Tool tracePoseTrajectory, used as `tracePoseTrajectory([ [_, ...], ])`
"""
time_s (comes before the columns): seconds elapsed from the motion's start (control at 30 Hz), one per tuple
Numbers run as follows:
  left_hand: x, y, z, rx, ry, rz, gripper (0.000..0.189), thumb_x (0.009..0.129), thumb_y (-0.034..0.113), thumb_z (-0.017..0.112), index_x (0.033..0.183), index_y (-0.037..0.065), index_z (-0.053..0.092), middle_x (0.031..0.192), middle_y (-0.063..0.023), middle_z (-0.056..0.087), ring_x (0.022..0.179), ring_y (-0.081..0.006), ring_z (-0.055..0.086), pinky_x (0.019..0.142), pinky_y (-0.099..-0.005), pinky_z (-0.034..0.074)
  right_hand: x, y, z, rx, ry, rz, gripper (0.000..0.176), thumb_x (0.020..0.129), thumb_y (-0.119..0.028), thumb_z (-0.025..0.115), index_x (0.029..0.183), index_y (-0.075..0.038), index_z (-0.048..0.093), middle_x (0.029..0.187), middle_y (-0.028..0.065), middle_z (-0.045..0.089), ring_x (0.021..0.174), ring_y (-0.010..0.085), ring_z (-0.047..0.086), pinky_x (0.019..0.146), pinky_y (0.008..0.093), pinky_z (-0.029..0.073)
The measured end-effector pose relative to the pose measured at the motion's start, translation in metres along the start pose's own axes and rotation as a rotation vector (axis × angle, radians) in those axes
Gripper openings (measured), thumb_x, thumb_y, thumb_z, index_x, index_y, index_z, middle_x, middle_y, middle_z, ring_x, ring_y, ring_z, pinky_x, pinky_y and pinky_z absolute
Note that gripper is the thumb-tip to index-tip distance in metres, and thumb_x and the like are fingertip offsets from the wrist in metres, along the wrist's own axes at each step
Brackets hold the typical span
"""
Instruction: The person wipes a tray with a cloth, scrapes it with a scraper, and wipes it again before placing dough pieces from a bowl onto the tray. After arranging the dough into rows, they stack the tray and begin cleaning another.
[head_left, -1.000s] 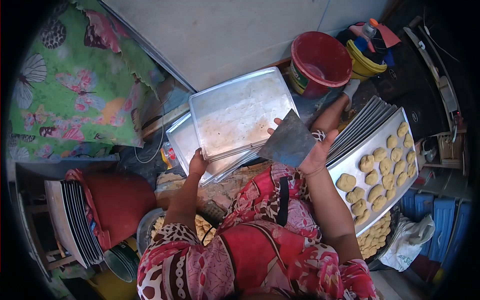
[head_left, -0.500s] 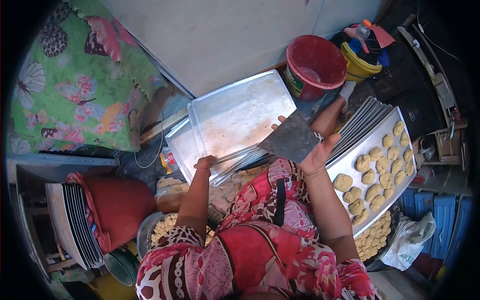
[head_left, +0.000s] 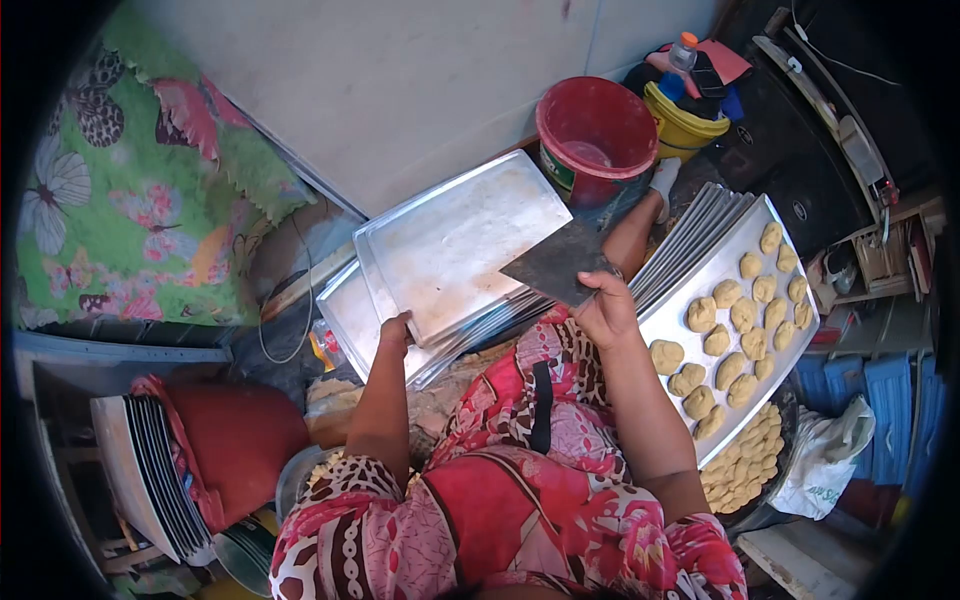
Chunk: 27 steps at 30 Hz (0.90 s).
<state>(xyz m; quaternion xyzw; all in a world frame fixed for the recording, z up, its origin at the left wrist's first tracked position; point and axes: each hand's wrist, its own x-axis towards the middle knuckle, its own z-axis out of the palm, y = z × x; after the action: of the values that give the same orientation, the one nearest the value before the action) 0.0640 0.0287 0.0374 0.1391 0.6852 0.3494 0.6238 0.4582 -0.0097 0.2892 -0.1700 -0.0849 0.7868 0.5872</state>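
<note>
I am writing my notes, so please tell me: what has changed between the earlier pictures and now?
The right hand, open under the dark sheet before, has closed and now grips the sheet's edge. The left hand still holds the upper tray by its near corner; dough pieces lie unmoved.

Soft, cool, fairly dim light fills the room; its direction is hard to tell. Brightest are the pale far wall [head_left: 400, 100] and the uppermost central baking tray [head_left: 465, 245], whose metal carries a whitish sheen, while the dark flat sheet [head_left: 555, 262] just right of it reflects little. Shade dulls the red tub [head_left: 245, 425] at near left, and the black panel [head_left: 790, 165] at far right sinks into gloom. A black, rounded vignette swallows the corners, and wide-angle distortion bows the long ledge [head_left: 835, 125] at right. The centre looks reasonably sharp; lettering on the white plastic bag [head_left: 825, 465] is too soft to read.
</note>
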Motion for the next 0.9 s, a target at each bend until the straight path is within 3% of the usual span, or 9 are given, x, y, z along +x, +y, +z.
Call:
tracePoseTrajectory([
  [0.1, -0.039, 0.008, 0.011, -0.238, -0.204, 0.06, 0.042, 0.086, 0.013, 0.061, 0.122, -0.004, 0.046, 0.088, -0.0142, 0.063, 0.074, -0.028, 0.064, 0.064, -0.0428, 0.055, 0.001, 0.002, -0.009, -0.071, 0.089, -0.019, 0.041, 0.078, 0.004, 0.052, 0.119, 0.006, 0.05, 0.115, 0.0173, 0.06, 0.106, 0.0316, 0.06, 0.095, 0.0465, 0.047],
  [0.27, -0.167, 0.084, 0.06, 0.127, -0.126, 0.514, 0.038, 0.087, 0.002, 0.054, 0.125, 0.004, 0.05, 0.086, -0.0094, 0.058, 0.076, -0.0177, 0.061, 0.065, -0.0328, 0.055, -0.006, -0.006, -0.003, -0.228, 0.204, -0.117, 0.037, 0.077, 0.006, 0.05, 0.114, 0.005, 0.053, 0.108, 0.0146, 0.062, 0.098, 0.0289, 0.062, 0.09, 0.0445, 0.05],
  [0.5, -0.22, 0.161, 0.106, 0.535, -0.583, 1.028, 0.038, 0.078, -0.006, 0.054, 0.114, 0.0, 0.06, 0.09, -0.005, 0.056, 0.081, -0.014, 0.059, 0.073, -0.0262, 0.049, -0.024, -0.032, 0.023, -0.252, 0.243, -0.341, 0.042, 0.074, 0.004, 0.051, 0.117, 0.005, 0.051, 0.109, 0.0141, 0.061, 0.098, 0.0287, 0.061, 0.09, 0.043, 0.05],
  [0.57, -0.232, 0.171, 0.126, 1.041, -0.417, 1.354, 0.034, 0.073, -0.005, 0.061, 0.107, 0.0, 0.063, 0.093, -0.0116, 0.056, 0.084, -0.0249, 0.061, 0.075, -0.0343, 0.051, -0.03, -0.039, 0.024, -0.245, 0.24, -0.375, 0.042, 0.074, 0.004, 0.051, 0.117, 0.005, 0.051, 0.109, 0.014, 0.06, 0.099, 0.0283, 0.061, 0.09, 0.0432, 0.049],
  [0.63, -0.215, 0.175, 0.14, 1.17, -0.298, 1.419, 0.022, 0.072, 0.002, 0.063, 0.094, 0.003, 0.064, 0.094, -0.0133, 0.056, 0.084, -0.0282, 0.059, 0.077, -0.0373, 0.049, -0.032, -0.044, 0.018, -0.222, 0.248, -0.402, 0.044, 0.074, 0.005, 0.051, 0.118, 0.005, 0.05, 0.111, 0.0145, 0.06, 0.101, 0.0283, 0.06, 0.091, 0.0432, 0.048],
  [0.7, -0.206, 0.197, 0.159, 1.54, 0.001, 1.946, 0.013, 0.071, 0.012, 0.064, 0.083, 0.007, 0.062, 0.093, -0.0105, 0.056, 0.083, -0.0249, 0.059, 0.074, -0.0367, 0.048, -0.035, -0.048, 0.02, -0.207, 0.235, -0.42, 0.044, 0.074, 0.006, 0.05, 0.118, 0.004, 0.049, 0.11, 0.0145, 0.059, 0.101, 0.0291, 0.06, 0.091, 0.044, 0.049],
  [0.73, -0.208, 0.211, 0.171, 1.537, -0.002, 1.957, 0.013, 0.071, 0.012, 0.064, 0.083, 0.007, 0.062, 0.093, -0.0105, 0.056, 0.083, -0.0249, 0.059, 0.074, -0.0367, 0.048, -0.037, -0.049, 0.021, -0.193, 0.228, -0.426, 0.044, 0.074, 0.007, 0.049, 0.119, 0.004, 0.048, 0.11, 0.0145, 0.059, 0.101, 0.0298, 0.06, 0.091, 0.0447, 0.049],
  [0.8, -0.215, 0.245, 0.196, 1.46, -0.057, 2.352, 0.01, 0.07, 0.016, 0.062, 0.076, 0.009, 0.058, 0.091, -0.0092, 0.055, 0.082, -0.0233, 0.059, 0.073, -0.0363, 0.046, -0.038, -0.052, 0.021, -0.203, 0.243, -0.466, 0.047, 0.074, 0.006, 0.049, 0.121, 0.005, 0.047, 0.113, 0.0158, 0.058, 0.103, 0.0305, 0.059, 0.094, 0.0448, 0.048],
  [0.9, -0.222, 0.288, 0.23, 1.397, -0.224, 2.413, 0.011, 0.071, 0.016, 0.063, 0.076, 0.008, 0.057, 0.092, -0.0085, 0.055, 0.083, -0.0246, 0.059, 0.071, -0.0372, 0.047, -0.042, -0.059, 0.025, -0.197, 0.216, -0.552, 0.051, 0.074, 0.004, 0.049, 0.125, 0.006, 0.044, 0.117, 0.0176, 0.057, 0.107, 0.0316, 0.058, 0.097, 0.0449, 0.046],
])
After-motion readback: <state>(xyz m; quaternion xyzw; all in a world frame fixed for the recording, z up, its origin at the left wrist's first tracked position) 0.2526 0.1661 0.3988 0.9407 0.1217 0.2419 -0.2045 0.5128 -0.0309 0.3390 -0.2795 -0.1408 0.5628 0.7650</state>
